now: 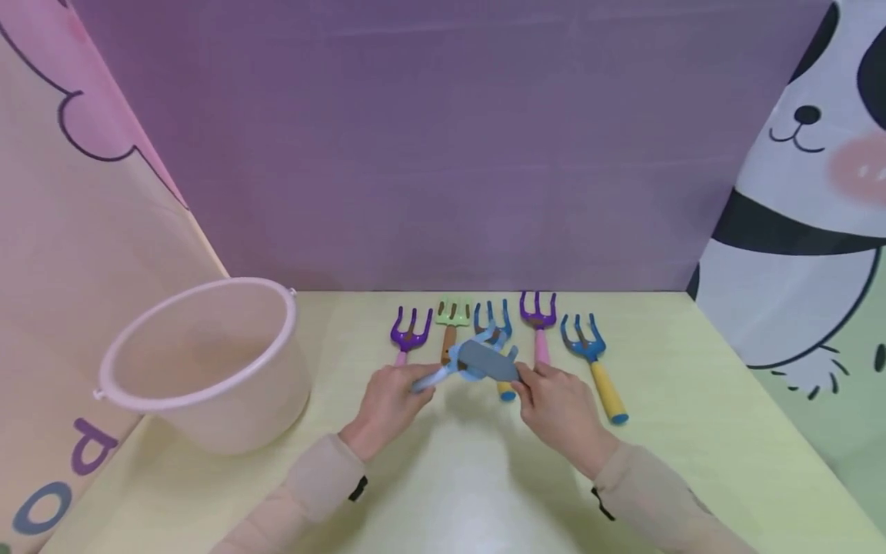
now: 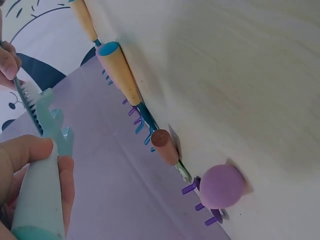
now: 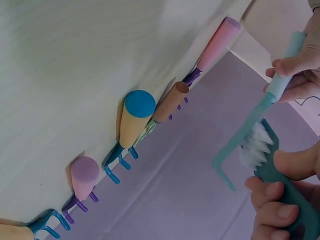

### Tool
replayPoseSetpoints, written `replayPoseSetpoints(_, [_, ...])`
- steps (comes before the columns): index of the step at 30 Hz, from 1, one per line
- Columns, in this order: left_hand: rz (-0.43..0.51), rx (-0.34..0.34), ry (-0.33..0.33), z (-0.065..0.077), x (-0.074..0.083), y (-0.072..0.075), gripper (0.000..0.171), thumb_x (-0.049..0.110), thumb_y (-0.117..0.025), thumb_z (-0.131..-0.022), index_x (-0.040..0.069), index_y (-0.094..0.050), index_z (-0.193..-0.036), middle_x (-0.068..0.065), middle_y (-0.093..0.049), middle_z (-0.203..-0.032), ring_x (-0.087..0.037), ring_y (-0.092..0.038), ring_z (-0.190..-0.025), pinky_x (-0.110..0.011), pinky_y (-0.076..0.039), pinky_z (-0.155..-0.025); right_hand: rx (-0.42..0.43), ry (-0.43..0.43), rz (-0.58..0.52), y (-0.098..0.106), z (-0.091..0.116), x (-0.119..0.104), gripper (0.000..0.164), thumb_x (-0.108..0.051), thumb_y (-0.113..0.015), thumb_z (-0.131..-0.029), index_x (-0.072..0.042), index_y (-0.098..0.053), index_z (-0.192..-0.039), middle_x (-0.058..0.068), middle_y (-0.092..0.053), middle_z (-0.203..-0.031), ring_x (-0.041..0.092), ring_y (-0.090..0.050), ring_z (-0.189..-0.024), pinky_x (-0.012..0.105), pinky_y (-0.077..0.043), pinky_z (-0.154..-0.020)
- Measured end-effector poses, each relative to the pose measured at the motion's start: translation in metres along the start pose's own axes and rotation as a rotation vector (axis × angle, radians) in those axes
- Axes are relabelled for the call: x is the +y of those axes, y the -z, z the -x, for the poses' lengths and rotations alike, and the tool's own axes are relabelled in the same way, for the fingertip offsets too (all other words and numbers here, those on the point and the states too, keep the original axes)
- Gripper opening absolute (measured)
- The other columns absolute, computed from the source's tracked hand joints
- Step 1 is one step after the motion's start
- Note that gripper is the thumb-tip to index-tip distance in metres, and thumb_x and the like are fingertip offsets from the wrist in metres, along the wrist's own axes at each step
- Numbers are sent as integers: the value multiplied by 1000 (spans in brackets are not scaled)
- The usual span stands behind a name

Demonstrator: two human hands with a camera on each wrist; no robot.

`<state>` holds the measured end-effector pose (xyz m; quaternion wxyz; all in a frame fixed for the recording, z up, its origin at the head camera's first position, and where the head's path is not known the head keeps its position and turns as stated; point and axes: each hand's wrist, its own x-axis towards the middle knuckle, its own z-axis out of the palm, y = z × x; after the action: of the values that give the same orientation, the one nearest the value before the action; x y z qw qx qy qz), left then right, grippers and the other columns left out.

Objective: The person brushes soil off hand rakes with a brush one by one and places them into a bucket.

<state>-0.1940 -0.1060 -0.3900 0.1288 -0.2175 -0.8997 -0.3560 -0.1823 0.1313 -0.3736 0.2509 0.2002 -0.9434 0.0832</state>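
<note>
My left hand (image 1: 391,398) grips the pale handle of a small light-blue hand fork (image 2: 37,195), held above the table. In my right hand (image 1: 562,409) is a blue-grey scrubbing brush (image 1: 490,362) with white bristles (image 3: 256,147). The right wrist view shows the bristles against the fork's neck, near its tines. In the head view the brush back covers part of the fork head. Behind both hands lie several other hand forks, among them a purple one (image 1: 411,338), a green one with a brown handle (image 1: 453,317) and a blue one with a yellow handle (image 1: 609,392).
A large pale pink bucket (image 1: 228,415) stands on the table's left side. The forks lie in a row near the back edge, some with brown marks on their heads. A purple backdrop (image 1: 443,154) rises behind the pale yellow table (image 1: 457,492); printed panels flank it.
</note>
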Motion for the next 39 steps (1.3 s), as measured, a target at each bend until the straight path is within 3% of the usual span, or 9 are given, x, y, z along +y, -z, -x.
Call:
replayPoseSetpoints(5, [-18,-11,-4,3,-6,-5,29,2,-68,-77,3,-67,-106,-13,-70,-94,1,-37,-40,-12,-33,-35,-25,33,23,2,5,2,22,-18,-70,-78,-3,-69,-95,6,-62,-68,19,-53,-50,28,-41,-42])
replayPoseSetpoints(10, [-23,-20,-6,4,-8,-8,29,2,-69,-77,3,-67,-106,-14,-70,-96,1,-43,-46,-12,-35,-38,-46,41,12,5,8,5,22,-18,-70,-78,-3,-69,-94,6,-65,-73,22,-59,-56,32,-47,-48])
replayPoseSetpoints(18, [-9,-27,-4,0,1,-4,29,4,-68,-78,4,-67,-107,-13,-70,-99,1,-44,-46,-11,-37,-39,4,-36,-150,2,4,3,22,-14,-65,-84,3,-68,-98,10,-64,-73,14,-49,-50,29,-44,-47])
replayPoseSetpoints(24, [-38,-19,-20,-3,7,-2,29,4,-67,-79,4,-67,-108,-13,-69,-100,1,-44,-45,-11,-38,-40,10,4,-14,-5,10,-6,25,-17,-65,-83,3,-67,-98,13,-63,-76,26,-60,-56,37,-50,-47])
replayPoseSetpoints(30, [-83,-16,-19,-3,4,-4,28,4,-68,-78,6,-67,-107,-12,-70,-100,2,-39,-41,-10,-34,-36,42,85,84,2,12,-3,27,-18,-71,-76,2,-68,-95,9,-61,-70,21,-55,-51,31,-45,-43])
replayPoseSetpoints(35, [-58,-66,2,-4,4,-7,30,5,-66,-80,6,-66,-110,-12,-69,-103,2,-42,-41,-12,-37,-39,47,125,74,8,10,6,26,-16,-73,-74,1,-69,-93,9,-65,-73,22,-58,-56,32,-48,-47])
replayPoseSetpoints(39, [-56,-104,42,-4,5,-8,31,6,-67,-79,6,-65,-111,-11,-69,-103,1,-43,-42,-14,-39,-42,-16,125,18,14,9,11,25,-15,-72,-76,2,-69,-94,11,-67,-79,23,-62,-61,33,-51,-53])
